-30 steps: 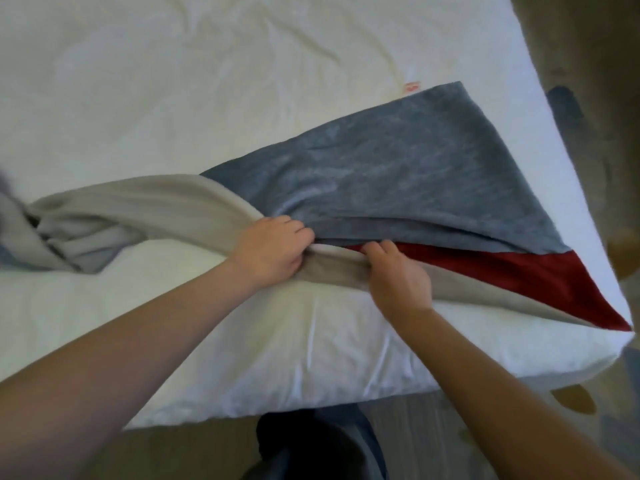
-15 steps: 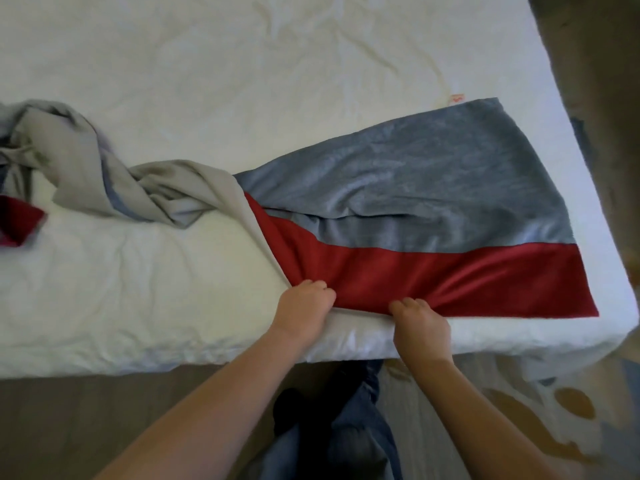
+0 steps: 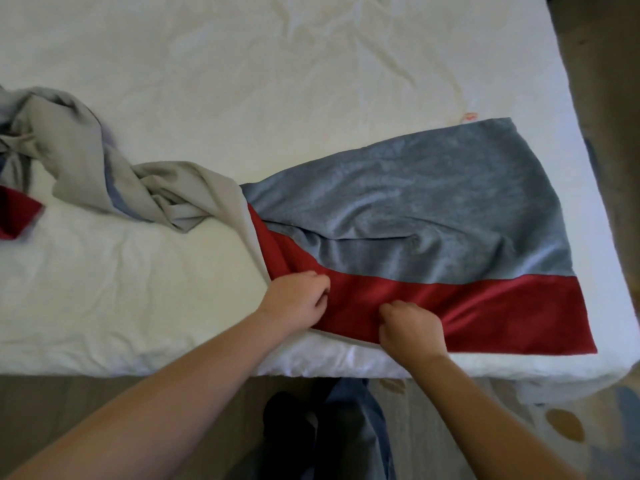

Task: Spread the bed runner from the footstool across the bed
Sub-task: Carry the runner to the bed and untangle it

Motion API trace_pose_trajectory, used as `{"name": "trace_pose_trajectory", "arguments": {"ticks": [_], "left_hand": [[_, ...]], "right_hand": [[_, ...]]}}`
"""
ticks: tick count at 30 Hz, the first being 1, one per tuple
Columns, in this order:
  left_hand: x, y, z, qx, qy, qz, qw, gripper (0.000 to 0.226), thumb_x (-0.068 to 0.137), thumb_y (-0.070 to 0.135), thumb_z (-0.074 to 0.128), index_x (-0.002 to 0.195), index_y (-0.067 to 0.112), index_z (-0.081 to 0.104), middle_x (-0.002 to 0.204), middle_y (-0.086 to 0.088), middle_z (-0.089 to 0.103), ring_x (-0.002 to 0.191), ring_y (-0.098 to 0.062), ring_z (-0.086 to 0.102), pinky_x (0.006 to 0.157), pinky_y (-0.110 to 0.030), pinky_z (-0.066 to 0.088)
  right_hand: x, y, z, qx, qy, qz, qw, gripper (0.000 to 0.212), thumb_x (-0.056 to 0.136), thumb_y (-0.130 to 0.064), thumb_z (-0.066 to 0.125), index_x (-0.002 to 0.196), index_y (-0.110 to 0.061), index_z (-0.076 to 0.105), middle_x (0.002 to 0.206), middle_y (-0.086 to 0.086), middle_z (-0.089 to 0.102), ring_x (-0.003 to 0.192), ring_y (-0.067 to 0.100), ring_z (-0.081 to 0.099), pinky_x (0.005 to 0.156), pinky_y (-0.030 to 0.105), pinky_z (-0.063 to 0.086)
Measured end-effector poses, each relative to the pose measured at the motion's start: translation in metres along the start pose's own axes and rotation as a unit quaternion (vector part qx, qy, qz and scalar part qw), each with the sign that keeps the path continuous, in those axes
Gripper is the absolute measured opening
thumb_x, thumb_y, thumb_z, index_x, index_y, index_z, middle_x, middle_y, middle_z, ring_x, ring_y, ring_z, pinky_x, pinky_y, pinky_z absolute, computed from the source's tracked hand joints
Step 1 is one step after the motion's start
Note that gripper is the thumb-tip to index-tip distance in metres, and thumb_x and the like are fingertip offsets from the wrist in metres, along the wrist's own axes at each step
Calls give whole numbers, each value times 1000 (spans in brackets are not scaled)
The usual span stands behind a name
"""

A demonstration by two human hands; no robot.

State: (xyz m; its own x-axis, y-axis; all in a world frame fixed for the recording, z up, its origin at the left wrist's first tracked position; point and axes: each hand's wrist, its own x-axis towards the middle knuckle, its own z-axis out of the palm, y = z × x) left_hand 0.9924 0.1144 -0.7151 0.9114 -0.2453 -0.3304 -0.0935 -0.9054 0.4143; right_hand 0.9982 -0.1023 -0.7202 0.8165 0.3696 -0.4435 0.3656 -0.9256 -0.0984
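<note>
- One bed runner (image 3: 433,209), grey plush with a red band, is laid flat on the right of the creased white bed (image 3: 242,81). Its left part is bunched and twisted.
- The red band's near edge is gripped by two curled hands: left hand (image 3: 294,299) and right hand (image 3: 410,327).

Grey-brown wood floor (image 3: 86,403) below; pale rug (image 3: 595,441) with brown blotches at lower right; soft even light.

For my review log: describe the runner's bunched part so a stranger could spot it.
On the white bed, follow the bed runner leftward from its flat grey-and-red end. The bunched part is a twisted pale-beige rope, unlike the smooth rest.
</note>
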Motion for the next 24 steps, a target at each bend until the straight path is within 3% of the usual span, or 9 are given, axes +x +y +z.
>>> {"name": "trace_pose_trajectory", "arguments": {"ticks": [4, 10, 13, 16, 18, 21, 24], "left_hand": [[49, -17, -32, 24, 101, -47, 993, 18, 90, 22, 46, 102, 19, 59, 101, 0, 61, 89, -23, 61, 69, -40, 50], [134, -48, -79, 63, 151, -163, 973, 32, 88, 11, 46, 119, 11, 48, 118, -14, 47, 89, -38, 58, 68, -49, 50], [159, -65, -79, 69, 120, -234, 962, 28, 91, 15, 47, 118, 10, 48, 115, -16, 50, 89, -40, 58, 70, -49, 49], [172, -72, -70, 87, 98, -225, 966, 16, 94, 16, 45, 105, 10, 54, 106, -13, 55, 87, -37, 57, 67, -45, 47], [182, -74, -68, 94, 99, -213, 968, 15, 94, 15, 44, 102, 9, 55, 105, -13, 55, 86, -36, 56, 66, -44, 46], [203, -75, -75, 102, 115, -206, 966, 14, 94, 12, 44, 102, 8, 55, 104, -14, 54, 84, -37, 56, 65, -46, 47], [232, -71, -86, 111, 127, -197, 966, 13, 92, 8, 44, 100, 6, 55, 102, -16, 54, 81, -37, 55, 63, -46, 46]], "right_hand": [[53, 15, -28, 85, 64, -14, 994, 13, 85, -23, 52, 88, -18, 63, 90, 3, 66, 81, 27, 63, 59, 30, 40], [159, 44, -79, 186, 162, 6, 969, 24, 88, -15, 49, 108, -20, 62, 106, 8, 67, 89, 32, 63, 67, 34, 45], [213, 63, -94, 163, 161, 2, 973, 35, 94, -15, 42, 126, -24, 49, 103, 8, 64, 79, 33, 61, 59, 33, 39], [252, 80, -106, 114, 98, -13, 989, 47, 97, -20, 40, 141, -32, 30, 85, 2, 57, 63, 25, 50, 51, 31, 34], [268, 94, -111, 74, 60, -23, 995, 42, 97, -20, 40, 138, -30, 33, 81, 5, 57, 62, 25, 48, 51, 32, 35], [283, 117, -117, 22, 52, -47, 997, 22, 92, -8, 43, 112, -16, 45, 87, 12, 61, 62, 28, 49, 52, 33, 37], [288, 139, -121, -10, 56, -53, 997, 22, 87, 0, 44, 106, -12, 44, 82, 11, 60, 56, 26, 45, 50, 31, 33]]}}
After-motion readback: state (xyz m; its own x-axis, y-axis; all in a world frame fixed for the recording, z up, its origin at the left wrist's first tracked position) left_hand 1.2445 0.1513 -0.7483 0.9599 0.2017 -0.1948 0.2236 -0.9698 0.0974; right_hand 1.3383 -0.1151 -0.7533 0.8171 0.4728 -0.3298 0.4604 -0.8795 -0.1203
